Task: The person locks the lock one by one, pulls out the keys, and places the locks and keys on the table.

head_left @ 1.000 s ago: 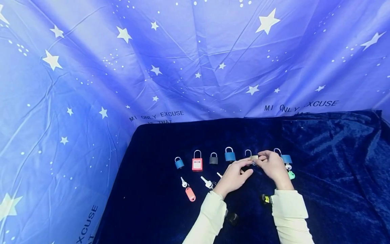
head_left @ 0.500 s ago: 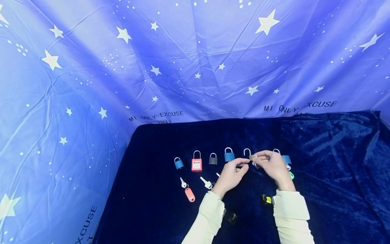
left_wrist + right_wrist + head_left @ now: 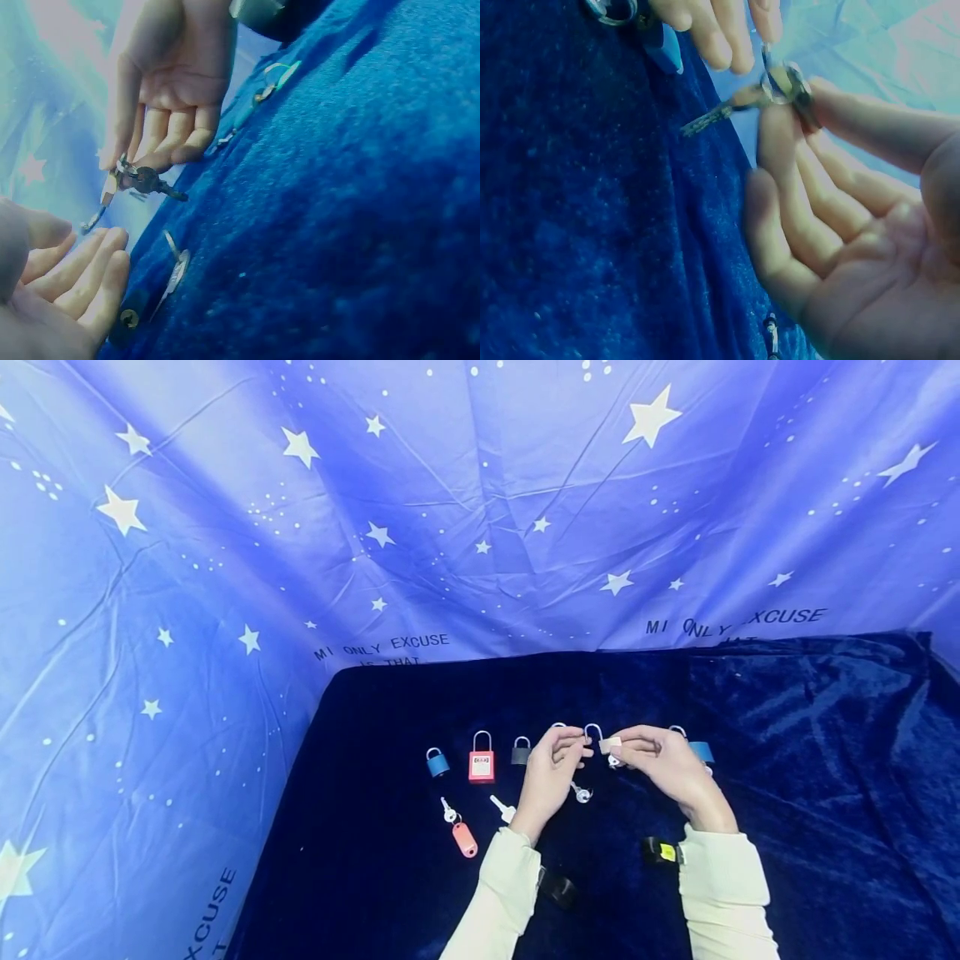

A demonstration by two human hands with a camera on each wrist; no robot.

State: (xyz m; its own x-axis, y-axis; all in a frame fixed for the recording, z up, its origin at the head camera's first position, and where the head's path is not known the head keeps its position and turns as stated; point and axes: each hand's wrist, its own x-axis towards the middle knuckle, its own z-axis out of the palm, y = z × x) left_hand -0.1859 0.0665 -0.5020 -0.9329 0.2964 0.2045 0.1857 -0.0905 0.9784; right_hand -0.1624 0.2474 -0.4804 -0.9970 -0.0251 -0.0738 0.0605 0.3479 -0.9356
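Note:
My right hand pinches a small brass-coloured padlock between thumb and index finger, its other fingers loosely bent. The padlock's shackle stands up, swung out to the left of the body. Keys on a ring dangle from the padlock, one blade pointing away. My left hand is close on the other side, fingers relaxed and nearly straight, with the fingertips right at the shackle. Behind the left hand, a blue padlock is mostly hidden. A key lies on the cloth beside that hand.
To the left stand a small blue padlock, a red padlock and a dark padlock. Before them lie a key with a red tag and another key. Another blue padlock is partly behind the right hand. Dark blue velvet covers the table.
My right hand has drawn the padlock a little left and turned it. My left hand has moved left off the padlock's body to the shackle, now covering the blue padlock and uncovering a key.

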